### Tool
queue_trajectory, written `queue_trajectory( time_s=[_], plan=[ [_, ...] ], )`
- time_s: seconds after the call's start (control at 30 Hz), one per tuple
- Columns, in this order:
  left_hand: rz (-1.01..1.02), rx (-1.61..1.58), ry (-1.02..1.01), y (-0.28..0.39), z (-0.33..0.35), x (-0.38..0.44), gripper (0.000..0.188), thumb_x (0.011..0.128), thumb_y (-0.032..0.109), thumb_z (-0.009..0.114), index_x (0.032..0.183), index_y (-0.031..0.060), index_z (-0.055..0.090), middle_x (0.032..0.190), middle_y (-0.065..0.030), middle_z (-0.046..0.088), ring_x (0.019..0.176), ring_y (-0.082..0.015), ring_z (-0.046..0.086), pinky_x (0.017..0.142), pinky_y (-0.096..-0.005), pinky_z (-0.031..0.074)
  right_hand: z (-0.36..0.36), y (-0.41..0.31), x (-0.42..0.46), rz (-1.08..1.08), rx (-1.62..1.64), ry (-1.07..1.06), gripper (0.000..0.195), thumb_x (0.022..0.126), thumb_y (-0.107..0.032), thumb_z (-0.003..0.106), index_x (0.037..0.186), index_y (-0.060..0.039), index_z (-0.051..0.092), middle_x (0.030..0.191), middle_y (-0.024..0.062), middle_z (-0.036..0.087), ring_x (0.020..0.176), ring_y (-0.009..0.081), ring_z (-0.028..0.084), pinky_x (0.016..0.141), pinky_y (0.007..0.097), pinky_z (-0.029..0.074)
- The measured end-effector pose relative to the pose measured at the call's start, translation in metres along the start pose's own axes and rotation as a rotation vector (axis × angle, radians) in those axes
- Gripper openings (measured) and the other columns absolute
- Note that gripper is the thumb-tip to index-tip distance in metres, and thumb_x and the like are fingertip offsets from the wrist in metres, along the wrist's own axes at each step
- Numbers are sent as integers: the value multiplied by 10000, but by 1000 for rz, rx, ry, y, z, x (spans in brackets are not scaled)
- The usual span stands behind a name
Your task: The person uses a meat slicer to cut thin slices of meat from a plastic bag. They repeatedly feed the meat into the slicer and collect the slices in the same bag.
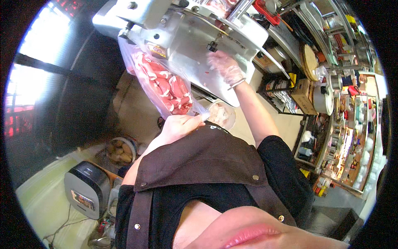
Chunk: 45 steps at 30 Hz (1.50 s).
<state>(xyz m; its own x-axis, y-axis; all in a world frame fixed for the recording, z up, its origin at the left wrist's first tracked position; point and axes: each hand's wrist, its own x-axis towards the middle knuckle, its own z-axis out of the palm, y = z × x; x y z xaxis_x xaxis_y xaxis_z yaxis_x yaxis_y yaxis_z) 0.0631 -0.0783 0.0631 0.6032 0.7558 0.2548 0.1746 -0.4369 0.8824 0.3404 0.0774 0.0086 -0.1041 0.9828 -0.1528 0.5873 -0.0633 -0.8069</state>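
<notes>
My left hand (183, 124), bare, grips the gathered edge of a clear plastic bag (136, 68). Rolled slices of red and white raw meat (169, 88) fill much of the bag, which lies against the left side of a metal meat slicer (192, 40). My right hand (225, 67), in a clear plastic glove, is over the slicer's smooth metal plate, just below a black knob (212, 46). Its fingers are blurred, and whether they hold anything cannot be told. Small red meat scraps dot the plate. More meat (219, 6) shows at the slicer's top edge.
Below the slicer stands a round tub (222, 115) with pale contents. A cardboard box (303, 96), a large lidded pot (323, 99) and crowded shelves are on the right. At lower left are a bucket of potatoes (121, 151) and a grey and black appliance (84, 190). A person (362, 79) appears far right.
</notes>
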Motion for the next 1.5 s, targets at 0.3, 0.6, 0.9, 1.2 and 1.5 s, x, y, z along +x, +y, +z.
queue_trajectory(
  time_s=[0.3,0.6,0.9,1.2,1.5],
  plan=[
    [-200,-99,-8,6,-3,-7,255,945,257,592,950,36,720,829,-112,711,764,-200,686,686,-277,539,22,-16,84,-62,-821,356,466,878,-366,591,1211,-39,578,1143,201,637,1056,373,615,882,434,503],
    [155,161,42,-12,-4,-9,346,772,87,683,1116,65,661,789,-95,693,682,-249,689,602,-322,555,14,-117,-10,12,474,-556,390,864,-208,651,1211,-34,617,948,41,692,741,69,629,554,244,510],
    [126,104,1,-6,-5,0,270,858,138,647,1124,101,666,784,-105,684,684,-227,675,587,-322,544,109,-134,-37,-578,-432,-448,453,761,-167,658,1189,-35,591,919,188,582,882,357,582,837,435,480],
    [256,179,47,-6,-6,3,293,759,92,695,1041,19,661,789,-126,692,685,-278,694,592,-334,554,5,-26,-11,-100,-45,193,214,895,-156,607,1072,-57,676,982,105,707,882,221,669,803,310,523],
    [237,146,95,9,-12,3,319,741,93,698,1050,25,663,760,-119,681,670,-271,688,579,-346,546,29,23,82,-61,-564,862,432,780,-352,664,1132,-107,610,1050,200,655,965,394,623,868,455,491]
  ],
)
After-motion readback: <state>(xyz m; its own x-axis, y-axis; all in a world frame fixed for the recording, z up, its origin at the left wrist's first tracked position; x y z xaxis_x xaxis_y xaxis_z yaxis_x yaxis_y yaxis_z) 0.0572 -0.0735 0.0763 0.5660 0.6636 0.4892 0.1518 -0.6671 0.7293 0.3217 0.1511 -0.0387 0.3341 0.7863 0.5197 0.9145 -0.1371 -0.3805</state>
